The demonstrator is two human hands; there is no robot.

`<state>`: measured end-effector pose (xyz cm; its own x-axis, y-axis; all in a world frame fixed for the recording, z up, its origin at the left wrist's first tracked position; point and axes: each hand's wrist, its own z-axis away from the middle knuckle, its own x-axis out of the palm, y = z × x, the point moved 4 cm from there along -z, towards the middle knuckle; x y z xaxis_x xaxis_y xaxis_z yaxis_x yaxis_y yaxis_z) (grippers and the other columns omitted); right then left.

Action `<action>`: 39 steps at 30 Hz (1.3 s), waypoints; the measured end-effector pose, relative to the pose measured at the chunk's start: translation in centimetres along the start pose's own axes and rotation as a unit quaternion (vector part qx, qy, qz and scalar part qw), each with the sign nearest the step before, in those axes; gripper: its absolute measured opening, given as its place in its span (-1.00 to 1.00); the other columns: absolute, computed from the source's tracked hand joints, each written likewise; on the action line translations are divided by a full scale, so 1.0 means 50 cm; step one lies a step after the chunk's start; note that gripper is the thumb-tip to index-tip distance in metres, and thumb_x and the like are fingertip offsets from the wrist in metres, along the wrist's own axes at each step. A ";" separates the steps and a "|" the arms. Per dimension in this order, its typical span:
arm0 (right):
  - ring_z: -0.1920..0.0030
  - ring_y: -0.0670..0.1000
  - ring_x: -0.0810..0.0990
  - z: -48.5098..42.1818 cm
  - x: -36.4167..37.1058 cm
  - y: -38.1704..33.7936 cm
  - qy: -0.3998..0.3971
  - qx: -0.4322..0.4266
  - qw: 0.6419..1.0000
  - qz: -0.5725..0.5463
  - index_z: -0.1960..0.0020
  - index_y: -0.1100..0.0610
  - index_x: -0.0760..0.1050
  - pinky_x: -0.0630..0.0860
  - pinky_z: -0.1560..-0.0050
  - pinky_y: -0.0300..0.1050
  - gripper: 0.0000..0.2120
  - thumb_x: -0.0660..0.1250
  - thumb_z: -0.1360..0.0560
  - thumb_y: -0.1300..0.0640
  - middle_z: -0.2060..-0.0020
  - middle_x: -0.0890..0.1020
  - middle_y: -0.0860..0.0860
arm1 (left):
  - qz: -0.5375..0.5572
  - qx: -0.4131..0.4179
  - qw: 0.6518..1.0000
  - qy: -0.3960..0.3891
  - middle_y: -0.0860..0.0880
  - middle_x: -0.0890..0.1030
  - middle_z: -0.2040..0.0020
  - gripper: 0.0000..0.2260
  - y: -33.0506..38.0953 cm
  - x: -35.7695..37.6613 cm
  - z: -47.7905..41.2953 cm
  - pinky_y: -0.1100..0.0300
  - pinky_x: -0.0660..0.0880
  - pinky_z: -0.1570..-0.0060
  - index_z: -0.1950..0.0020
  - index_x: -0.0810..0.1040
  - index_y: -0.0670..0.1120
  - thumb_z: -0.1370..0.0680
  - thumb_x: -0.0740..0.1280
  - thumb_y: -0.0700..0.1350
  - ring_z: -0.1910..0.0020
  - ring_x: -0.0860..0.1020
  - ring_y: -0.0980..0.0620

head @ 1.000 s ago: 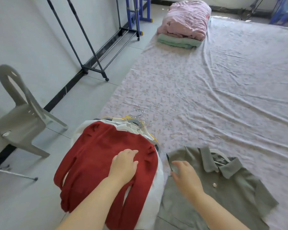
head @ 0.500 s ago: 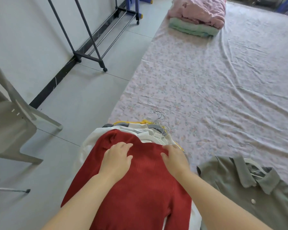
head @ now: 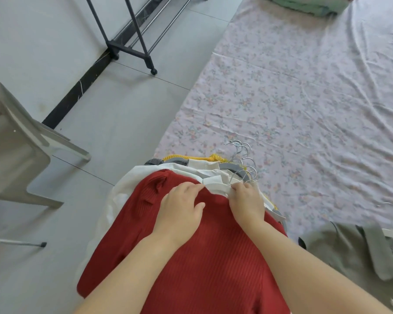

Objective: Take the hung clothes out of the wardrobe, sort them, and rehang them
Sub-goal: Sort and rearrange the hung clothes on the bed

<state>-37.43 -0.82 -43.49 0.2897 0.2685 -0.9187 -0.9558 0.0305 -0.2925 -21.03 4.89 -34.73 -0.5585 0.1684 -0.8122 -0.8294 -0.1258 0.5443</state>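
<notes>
The red ribbed sweater point(head: 191, 268) lies front-up on top of a pile point(head: 123, 193) of hung clothes, at the near left edge of a flowered sheet point(head: 304, 98) spread on the floor point(head: 123, 109). Its neck points away from the person. Below it show a white garment, a white collar point(head: 213, 181), grey hanger shoulders and a strip of yellow knit point(head: 213, 157). A cluster of wire hooks point(head: 243, 159) sticks out past the top of the pile onto the sheet.

The left hand point(head: 179, 209) lies palm-down on the sweater's chest, its fingers loosely bent, thumb spread, fingertips reaching the neck edge. It holds nothing that can be seen. The right hand point(head: 247, 205) is at the sweater's right shoulder, fingers curled and pinching at the collar, right at the foot of the hooks. Whether a hook is in the pinch too cannot be told.

To the right, apart from the pile, a grey-green shirt point(head: 338, 252) lies on the sheet with a white hanger in its neck. At the far end of the sheet sits a folded green blanket point(head: 304, 5). On the bare floor to the left stand a grey plastic chair point(head: 14, 155) and the foot of a dark metal rack point(head: 127, 46) against the wall.
</notes>
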 end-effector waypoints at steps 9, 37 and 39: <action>0.06 0.06 0.57 0.199 -0.193 -0.026 0.067 -0.023 0.978 -0.196 -0.03 0.10 0.54 0.44 0.10 -0.06 -0.84 0.35 -0.46 0.19 0.06 0.62 -0.06 | 0.005 0.076 0.997 0.024 0.02 0.44 -0.31 -0.59 0.131 -0.076 0.038 0.16 0.26 -0.30 -0.37 0.37 -0.07 -0.52 0.29 -0.12 -0.29 0.38 0.02; 0.23 -0.19 0.57 1.086 -0.490 0.225 0.461 0.188 0.858 -0.128 -0.21 -0.09 0.53 0.47 0.27 -0.32 -0.56 0.47 -0.39 0.19 0.16 0.61 -0.16 | 0.076 0.388 0.915 -0.080 0.14 0.64 0.31 -0.88 0.631 -0.055 0.640 0.46 0.23 0.30 0.08 0.65 0.12 -0.42 0.43 -0.05 0.32 0.56 0.12; 0.24 -0.17 0.58 1.157 -0.508 0.268 0.500 0.192 0.834 -0.129 -0.22 -0.10 0.51 0.49 0.24 -0.28 -0.58 0.43 -0.40 0.17 0.17 0.61 -0.15 | 0.085 0.428 0.895 -0.088 0.14 0.63 0.31 -0.89 0.680 -0.027 0.694 0.46 0.25 0.29 0.09 0.65 0.10 -0.42 0.44 -0.07 0.36 0.50 0.16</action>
<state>-60.49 48.50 -8.72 0.2024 -0.7272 -0.6559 -0.7452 0.3203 -0.5849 -48.86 34.31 -7.82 -0.6082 0.3790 -0.6975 -0.3938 0.6189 0.6796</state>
